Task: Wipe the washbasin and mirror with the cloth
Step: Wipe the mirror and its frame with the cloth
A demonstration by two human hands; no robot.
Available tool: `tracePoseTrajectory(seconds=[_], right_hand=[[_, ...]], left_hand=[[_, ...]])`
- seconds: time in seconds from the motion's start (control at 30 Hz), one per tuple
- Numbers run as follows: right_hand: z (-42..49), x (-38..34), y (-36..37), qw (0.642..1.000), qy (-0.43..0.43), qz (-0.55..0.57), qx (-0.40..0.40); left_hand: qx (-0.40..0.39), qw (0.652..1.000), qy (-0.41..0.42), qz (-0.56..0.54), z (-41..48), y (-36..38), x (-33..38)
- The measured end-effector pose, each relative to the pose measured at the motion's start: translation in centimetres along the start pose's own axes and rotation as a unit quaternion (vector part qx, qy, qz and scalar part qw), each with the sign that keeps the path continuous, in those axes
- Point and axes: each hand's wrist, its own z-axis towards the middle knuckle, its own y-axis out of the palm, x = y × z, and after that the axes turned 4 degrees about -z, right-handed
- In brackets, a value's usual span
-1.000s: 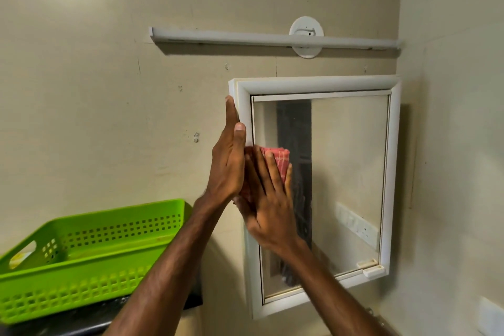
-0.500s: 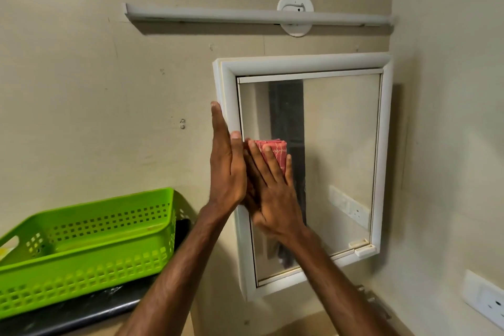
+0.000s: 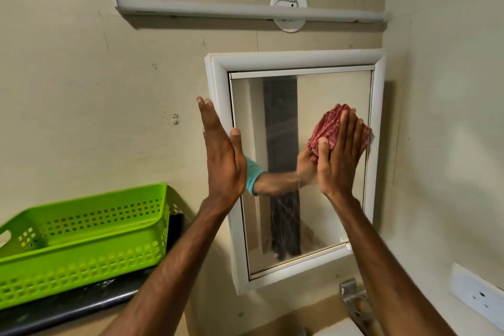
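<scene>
A white-framed mirror [image 3: 321, 215] hangs on the beige wall. My right hand [image 3: 341, 158] presses a bunched red checked cloth [image 3: 328, 128] flat against the glass near its right edge. My left hand [image 3: 222, 155] lies flat with straight fingers against the mirror's left frame and holds nothing. The glass reflects my arm and the cloth. Only a white corner of the washbasin [image 3: 341, 329] shows at the bottom edge, with a metal tap [image 3: 354, 300] above it.
A green perforated plastic basket [image 3: 81, 240] stands on a dark ledge at the left. A white tube light [image 3: 245, 12] runs above the mirror. A white socket plate [image 3: 477, 292] sits on the right wall, low down.
My right hand has slid the cloth across the glass from the left edge to the right side. My left hand stays on the left frame. The view has tilted down.
</scene>
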Motion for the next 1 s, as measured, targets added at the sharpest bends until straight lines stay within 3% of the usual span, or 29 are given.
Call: tracePoseTrajectory(seconds=[0.07, 0.2, 0.27, 0.37, 0.6, 0.67, 0.83, 1.0], right_hand=[[-1.3, -2.0, 0.6, 1.000, -0.019, -0.007, -0.009], [-4.4, -3.8, 1.7, 0.979, -0.200, -0.032, -0.039], [-3.9, -2.9, 1.7, 0.970, -0.237, -0.039, -0.041], [-2.0, -0.5, 1.2, 0.977, -0.208, -0.029, -0.039], [1.5, 2.9, -0.1, 0.999, 0.033, 0.004, 0.027], [0.4, 1.9, 0.4, 1.000, 0.011, 0.005, 0.016], [-1.2, 4.3, 0.0, 0.986, -0.158, -0.027, -0.038], [3.2, 6.3, -1.4, 0.997, -0.076, -0.024, -0.005]], left_hand=[[0.021, 1.000, 0.002, 0.020, -0.1, 0.4, 0.0], [0.067, 0.997, 0.003, 0.043, -0.2, 1.4, 0.0], [0.075, 0.996, 0.012, 0.054, -0.2, 1.5, -0.4], [0.074, 0.996, 0.029, 0.051, -0.2, 1.5, -0.9], [0.066, 0.989, 0.060, 0.121, -0.3, 1.5, -0.8], [0.056, 0.977, 0.080, 0.187, -0.5, 1.8, -0.9], [0.004, 0.918, 0.140, 0.371, -1.3, 2.5, -1.5], [-0.017, 0.889, 0.178, 0.421, -1.6, 2.8, -1.6]])
